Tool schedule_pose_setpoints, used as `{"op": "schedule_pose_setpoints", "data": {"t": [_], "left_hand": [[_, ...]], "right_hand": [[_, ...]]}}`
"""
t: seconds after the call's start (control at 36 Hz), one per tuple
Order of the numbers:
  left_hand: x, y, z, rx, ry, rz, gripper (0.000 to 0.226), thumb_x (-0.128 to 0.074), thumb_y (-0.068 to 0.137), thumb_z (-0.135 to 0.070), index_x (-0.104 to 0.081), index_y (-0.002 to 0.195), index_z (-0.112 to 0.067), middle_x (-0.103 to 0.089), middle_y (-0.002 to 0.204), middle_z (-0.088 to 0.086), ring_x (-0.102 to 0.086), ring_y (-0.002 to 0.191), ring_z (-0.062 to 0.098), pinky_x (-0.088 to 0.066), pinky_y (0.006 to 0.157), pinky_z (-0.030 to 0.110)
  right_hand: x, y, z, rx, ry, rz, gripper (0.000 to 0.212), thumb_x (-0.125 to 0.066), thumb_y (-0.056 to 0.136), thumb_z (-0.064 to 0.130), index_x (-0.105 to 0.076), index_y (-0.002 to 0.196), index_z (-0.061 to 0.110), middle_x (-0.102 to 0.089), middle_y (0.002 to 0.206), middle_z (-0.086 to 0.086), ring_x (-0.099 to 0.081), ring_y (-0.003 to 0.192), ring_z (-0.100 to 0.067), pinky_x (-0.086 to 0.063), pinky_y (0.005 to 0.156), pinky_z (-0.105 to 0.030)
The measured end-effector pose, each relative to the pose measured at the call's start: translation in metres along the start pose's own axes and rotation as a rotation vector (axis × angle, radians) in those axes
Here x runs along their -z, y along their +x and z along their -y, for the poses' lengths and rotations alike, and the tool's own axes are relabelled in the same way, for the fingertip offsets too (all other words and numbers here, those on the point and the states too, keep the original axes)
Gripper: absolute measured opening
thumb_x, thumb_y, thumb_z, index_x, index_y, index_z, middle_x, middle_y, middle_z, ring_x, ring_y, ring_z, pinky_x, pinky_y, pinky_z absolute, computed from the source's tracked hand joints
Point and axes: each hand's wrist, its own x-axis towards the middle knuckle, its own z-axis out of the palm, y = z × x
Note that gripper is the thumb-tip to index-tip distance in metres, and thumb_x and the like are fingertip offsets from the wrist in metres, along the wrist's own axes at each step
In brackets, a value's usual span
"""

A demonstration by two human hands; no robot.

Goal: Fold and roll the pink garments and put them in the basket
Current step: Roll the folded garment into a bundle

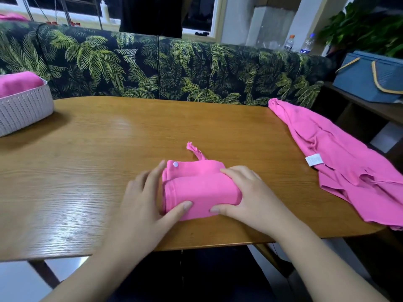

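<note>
Near the table's front edge, mid-width: pink roll point(199, 192) between both hands.
Roll's long axis runs L-R, parallel to the front edge; I read it as nearly rolled up, w/ a small flap and strap tail poking out toward the far edge. Left hand point(150, 197) cups the L end, thumb on top; right hand point(242, 192) curls over the R end. Basket point(24, 110) sits at the far-left corner, so the left hand is nearer. Another pink garment point(340, 162) waits at the right edge.
</note>
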Motion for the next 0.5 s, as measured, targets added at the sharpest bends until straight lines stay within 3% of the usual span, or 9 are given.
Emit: {"op": "schedule_pose_setpoints", "data": {"t": [0.08,0.17,0.28,0.33,0.42,0.5], "left_hand": [[-0.001,0.010,-0.006,-0.312,0.159,-0.125,0.055,-0.050,0.086,-0.053,-0.043,0.132,-0.024,-0.047,0.128,-0.005,-0.049,0.118,0.021,-0.040,0.098,0.037],[-0.012,0.023,-0.007,-0.455,0.293,-0.039,0.050,-0.045,0.089,-0.057,-0.054,0.124,-0.024,-0.058,0.123,-0.005,-0.053,0.114,0.024,-0.046,0.091,0.041],[-0.015,0.049,-0.002,-0.370,0.362,0.097,0.067,-0.034,0.083,-0.075,-0.055,0.124,-0.026,-0.062,0.113,-0.005,-0.054,0.095,0.023,-0.053,0.077,0.042],[-0.011,0.064,-0.002,-0.311,0.380,0.194,0.080,-0.023,0.079,-0.083,-0.053,0.130,-0.029,-0.060,0.111,-0.007,-0.053,0.092,0.021,-0.051,0.080,0.042],[-0.006,0.087,-0.003,-0.167,0.412,0.362,0.103,-0.004,0.061,-0.095,-0.039,0.140,-0.038,-0.055,0.118,-0.010,-0.051,0.106,0.019,-0.044,0.091,0.039],[-0.005,0.108,-0.006,-0.088,0.438,0.454,0.115,0.004,0.049,-0.098,-0.037,0.141,-0.043,-0.054,0.131,-0.007,-0.046,0.120,0.022,-0.038,0.099,0.041]], "right_hand": [[0.005,0.010,0.002,-0.050,-0.023,0.055,0.091,-0.068,0.068,0.067,-0.036,0.144,0.029,-0.037,0.137,0.014,-0.030,0.129,-0.005,-0.030,0.106,-0.025],[0.007,0.021,0.001,-0.096,-0.042,0.088,0.088,-0.060,0.070,0.073,-0.038,0.142,0.028,-0.042,0.136,0.009,-0.039,0.127,-0.011,-0.037,0.102,-0.031],[0.005,0.030,0.003,-0.144,0.020,0.017,0.072,-0.053,0.081,0.066,-0.037,0.137,0.025,-0.041,0.135,0.006,-0.042,0.125,-0.014,-0.037,0.103,-0.035],[0.002,0.030,0.005,-0.158,-0.022,-0.096,0.064,-0.048,0.089,0.059,-0.036,0.139,0.022,-0.037,0.140,0.003,-0.038,0.129,-0.015,-0.033,0.107,-0.035],[-0.009,0.025,0.008,-0.099,-0.098,-0.322,0.048,-0.044,0.094,0.047,-0.050,0.131,0.018,-0.045,0.133,0.000,-0.039,0.124,-0.017,-0.036,0.106,-0.036],[-0.020,0.021,0.010,-0.039,-0.198,-0.486,0.039,-0.044,0.087,0.042,-0.061,0.114,0.019,-0.055,0.119,0.001,-0.043,0.113,-0.020,-0.046,0.092,-0.039]]}}
